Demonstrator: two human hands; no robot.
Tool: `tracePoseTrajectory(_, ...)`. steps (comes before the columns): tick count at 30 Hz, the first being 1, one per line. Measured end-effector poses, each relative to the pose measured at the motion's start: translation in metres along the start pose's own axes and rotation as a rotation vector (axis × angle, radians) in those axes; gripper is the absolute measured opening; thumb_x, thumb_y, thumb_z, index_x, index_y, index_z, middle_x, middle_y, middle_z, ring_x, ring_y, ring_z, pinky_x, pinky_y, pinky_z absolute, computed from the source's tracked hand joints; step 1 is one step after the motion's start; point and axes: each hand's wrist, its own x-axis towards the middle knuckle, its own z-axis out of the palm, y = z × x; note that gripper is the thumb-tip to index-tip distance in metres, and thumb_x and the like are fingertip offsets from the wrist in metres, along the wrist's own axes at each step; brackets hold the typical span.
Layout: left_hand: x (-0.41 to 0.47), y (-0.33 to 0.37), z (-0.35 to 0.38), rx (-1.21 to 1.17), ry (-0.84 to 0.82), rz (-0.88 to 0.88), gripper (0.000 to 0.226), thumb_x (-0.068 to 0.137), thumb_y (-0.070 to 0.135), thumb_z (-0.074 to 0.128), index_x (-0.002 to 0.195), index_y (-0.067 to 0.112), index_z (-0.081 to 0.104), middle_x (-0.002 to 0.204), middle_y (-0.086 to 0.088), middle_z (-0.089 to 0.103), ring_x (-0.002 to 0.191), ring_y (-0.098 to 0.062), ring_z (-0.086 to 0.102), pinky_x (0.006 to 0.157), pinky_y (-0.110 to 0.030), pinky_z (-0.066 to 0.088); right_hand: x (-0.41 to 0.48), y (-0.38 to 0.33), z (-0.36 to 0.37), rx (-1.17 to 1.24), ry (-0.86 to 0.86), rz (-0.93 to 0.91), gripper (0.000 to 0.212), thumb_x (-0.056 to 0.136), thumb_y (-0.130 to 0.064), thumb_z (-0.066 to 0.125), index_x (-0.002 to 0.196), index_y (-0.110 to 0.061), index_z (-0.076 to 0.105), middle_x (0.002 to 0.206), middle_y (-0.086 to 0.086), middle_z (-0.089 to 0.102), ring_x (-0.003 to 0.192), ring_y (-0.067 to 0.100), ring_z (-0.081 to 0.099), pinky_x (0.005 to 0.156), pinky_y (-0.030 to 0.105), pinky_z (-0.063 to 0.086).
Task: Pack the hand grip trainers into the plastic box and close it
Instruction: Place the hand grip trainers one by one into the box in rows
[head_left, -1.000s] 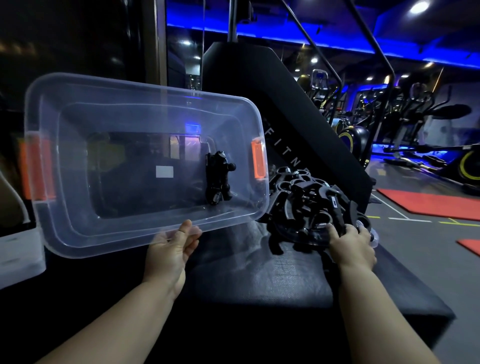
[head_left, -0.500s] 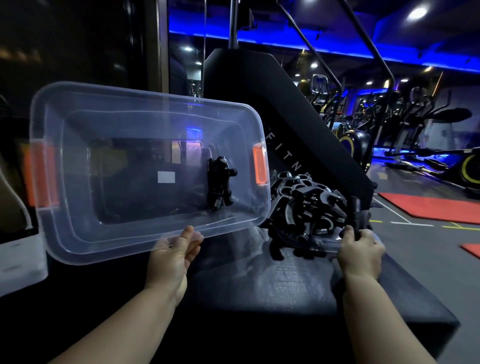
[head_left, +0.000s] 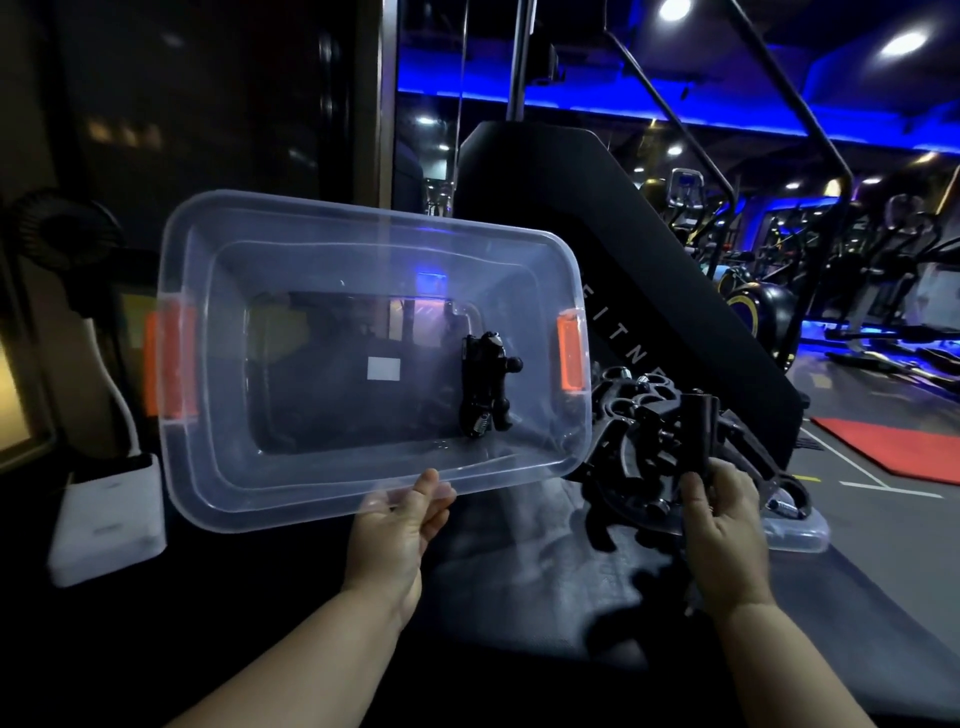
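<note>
Nearest the camera, the plastic box (head_left: 270, 499) is held tilted by its near rim in the left hand (head_left: 395, 525), and one black grip trainer (head_left: 696, 431) is gripped in the right hand (head_left: 722, 525). Only one packed trainer (head_left: 485, 384) is seen inside, so packing is judged barely begun. Beyond, a pile (head_left: 634, 410) too tangled to be counted is left on the single clear lid (head_left: 795, 530), and two orange latches (head_left: 570, 356) are yet to be fastened

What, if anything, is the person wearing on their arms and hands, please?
Nothing visible: the left hand and right hand are bare, with no gloves or wristwatch, and both forearms are uncovered down to the frame's edge, with no sleeves in view.
</note>
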Motion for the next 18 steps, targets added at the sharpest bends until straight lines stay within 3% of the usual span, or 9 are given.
tracePoseTrajectory(3,0.000,0.001,0.000,0.001,-0.002,-0.002,0.016,0.085,0.018,0.064,0.088,0.006,0.055,0.076,-0.009,0.071,0.070,-0.013,0.070,0.069,-0.024,0.052,-0.004,-0.002,0.002,-0.130,-0.086,-0.126,0.025,0.088,-0.025,0.065,0.111,-0.015,0.061,0.111,-0.002,0.045,0.095,0.009,0.046,0.082,0.026,0.034)
tracePoseTrajectory(8,0.000,0.001,-0.001,0.000,0.000,-0.010,0.014,0.086,0.017,0.064,0.088,0.005,0.056,0.076,-0.010,0.071,0.073,-0.016,0.069,0.071,-0.025,0.052,-0.010,-0.014,0.010,-0.257,-0.182,-0.291,0.046,0.073,-0.023,0.081,0.112,-0.018,0.057,0.109,0.001,0.052,0.088,0.015,0.050,0.076,0.028,0.039)
tracePoseTrajectory(12,0.001,0.000,-0.002,-0.002,-0.009,-0.006,0.013,0.085,0.017,0.064,0.086,0.007,0.056,0.072,-0.007,0.072,0.072,-0.015,0.070,0.071,-0.025,0.052,-0.017,-0.017,0.015,-0.232,-0.251,-0.244,0.073,0.061,-0.027,0.087,0.108,-0.027,0.033,0.087,-0.001,0.055,0.070,0.021,0.053,0.065,0.027,0.036)
tracePoseTrajectory(18,0.003,-0.002,-0.003,-0.006,-0.014,-0.002,0.014,0.085,0.018,0.065,0.086,0.009,0.055,0.069,-0.004,0.073,0.071,-0.014,0.070,0.070,-0.025,0.051,-0.014,-0.019,0.012,-0.238,-0.276,-0.173,0.083,0.059,-0.036,0.088,0.129,-0.023,0.044,0.112,-0.005,0.052,0.087,0.013,0.054,0.076,0.028,0.043)
